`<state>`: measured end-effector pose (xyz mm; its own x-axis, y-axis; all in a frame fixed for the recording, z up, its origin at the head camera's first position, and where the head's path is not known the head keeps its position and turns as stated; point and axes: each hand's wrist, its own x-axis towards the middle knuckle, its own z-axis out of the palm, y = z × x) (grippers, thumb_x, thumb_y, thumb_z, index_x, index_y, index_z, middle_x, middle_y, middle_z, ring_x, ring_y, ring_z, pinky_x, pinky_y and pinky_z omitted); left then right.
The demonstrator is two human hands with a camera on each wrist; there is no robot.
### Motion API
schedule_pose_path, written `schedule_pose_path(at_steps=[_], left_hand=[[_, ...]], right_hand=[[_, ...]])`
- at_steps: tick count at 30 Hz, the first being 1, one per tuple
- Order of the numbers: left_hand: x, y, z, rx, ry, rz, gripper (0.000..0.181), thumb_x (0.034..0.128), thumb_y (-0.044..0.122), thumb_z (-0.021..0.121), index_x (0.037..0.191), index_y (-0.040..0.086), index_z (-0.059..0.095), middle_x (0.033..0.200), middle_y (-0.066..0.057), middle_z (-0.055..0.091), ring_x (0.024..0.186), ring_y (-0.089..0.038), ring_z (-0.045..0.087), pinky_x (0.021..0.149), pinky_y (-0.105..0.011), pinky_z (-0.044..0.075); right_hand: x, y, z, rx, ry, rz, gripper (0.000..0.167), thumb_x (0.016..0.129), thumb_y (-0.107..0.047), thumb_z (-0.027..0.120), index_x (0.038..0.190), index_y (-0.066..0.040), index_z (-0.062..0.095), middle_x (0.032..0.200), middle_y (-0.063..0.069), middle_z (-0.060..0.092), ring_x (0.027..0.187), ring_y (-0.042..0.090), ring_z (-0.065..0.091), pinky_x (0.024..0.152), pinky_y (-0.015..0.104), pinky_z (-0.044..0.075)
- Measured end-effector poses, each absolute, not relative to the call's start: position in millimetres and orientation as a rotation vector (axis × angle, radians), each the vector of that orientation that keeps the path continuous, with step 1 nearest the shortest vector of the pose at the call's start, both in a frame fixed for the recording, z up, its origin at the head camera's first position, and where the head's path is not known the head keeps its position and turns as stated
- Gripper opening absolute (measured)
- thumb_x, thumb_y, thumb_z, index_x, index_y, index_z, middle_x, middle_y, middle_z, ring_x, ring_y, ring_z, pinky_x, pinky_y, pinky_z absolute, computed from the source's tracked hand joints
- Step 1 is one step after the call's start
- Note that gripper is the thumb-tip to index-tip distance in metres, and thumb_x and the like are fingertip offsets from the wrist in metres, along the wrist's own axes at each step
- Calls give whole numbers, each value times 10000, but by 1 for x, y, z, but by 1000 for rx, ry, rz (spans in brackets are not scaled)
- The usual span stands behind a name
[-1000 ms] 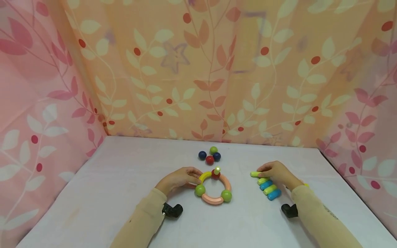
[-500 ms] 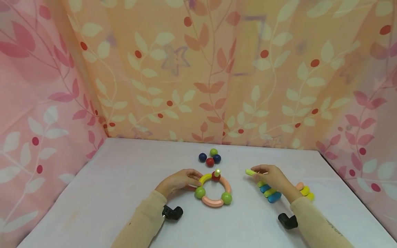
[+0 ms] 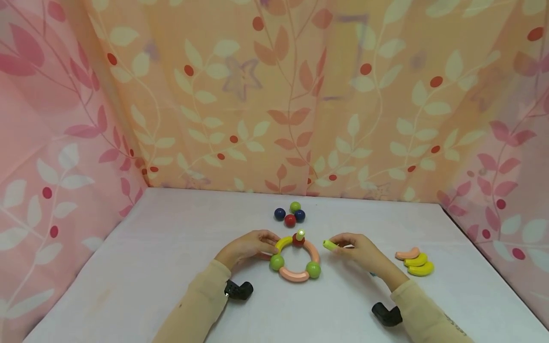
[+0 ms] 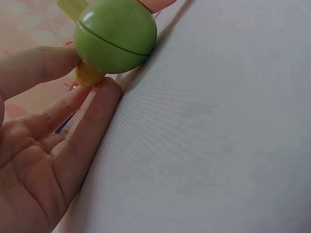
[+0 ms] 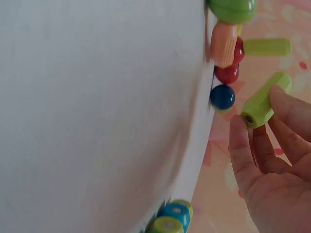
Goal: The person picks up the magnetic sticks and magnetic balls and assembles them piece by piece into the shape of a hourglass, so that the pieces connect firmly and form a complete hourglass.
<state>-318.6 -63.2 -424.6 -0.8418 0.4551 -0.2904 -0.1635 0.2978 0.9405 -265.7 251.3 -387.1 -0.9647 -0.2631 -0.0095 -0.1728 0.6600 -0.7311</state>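
Observation:
A ring of curved pieces and balls lies on the table, with a red ball (image 3: 298, 239) at its far side and an upright light green stick (image 3: 301, 234) standing in it. My left hand (image 3: 249, 247) pinches the ring's yellow curved piece (image 3: 283, 243) beside a green ball (image 3: 277, 262). In the left wrist view thumb and fingers meet at that yellow piece (image 4: 87, 76), just by the ball. To the right of the ring, my right hand (image 3: 362, 255) holds a light green stick (image 3: 329, 245) in its fingertips. A hole shows in that stick's end (image 5: 249, 119) in the right wrist view.
Behind the ring sit two dark blue balls (image 3: 279, 214), a green ball (image 3: 295, 206) and a red ball (image 3: 290, 220). One pink and two yellow curved pieces (image 3: 421, 269) lie at the right. Blue and green sticks (image 5: 167, 224) are mostly hidden behind the right hand in the head view.
My right hand has lifted the light green stick from the row of sticks and carried it left toward the ring. The left hand has stayed at the ring.

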Motion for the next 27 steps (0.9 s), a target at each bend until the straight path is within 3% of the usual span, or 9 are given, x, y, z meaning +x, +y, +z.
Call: schedule_pose_path(at_steps=[9, 27], left_hand=[[-317, -67, -425, 239, 2059, 1576, 384, 875, 77, 726, 1238, 23, 615, 1079, -93, 646, 971, -179, 624, 924, -355, 578], [-317, -67, -426, 261, 2044, 1587, 391, 873, 75, 724, 1241, 14, 609, 1087, -101, 647, 966, -175, 631, 927, -369, 578]], right_hand=[[-254, 228, -387, -388, 2631, -1352, 336, 907, -222, 720, 1179, -30, 676, 1148, 102, 705, 1114, 261, 631, 963, 446, 540], [-246, 210, -389, -369, 2521, -1459, 357, 889, -202, 746, 1167, 1, 650, 1085, 87, 700, 1023, 189, 636, 905, 311, 564]])
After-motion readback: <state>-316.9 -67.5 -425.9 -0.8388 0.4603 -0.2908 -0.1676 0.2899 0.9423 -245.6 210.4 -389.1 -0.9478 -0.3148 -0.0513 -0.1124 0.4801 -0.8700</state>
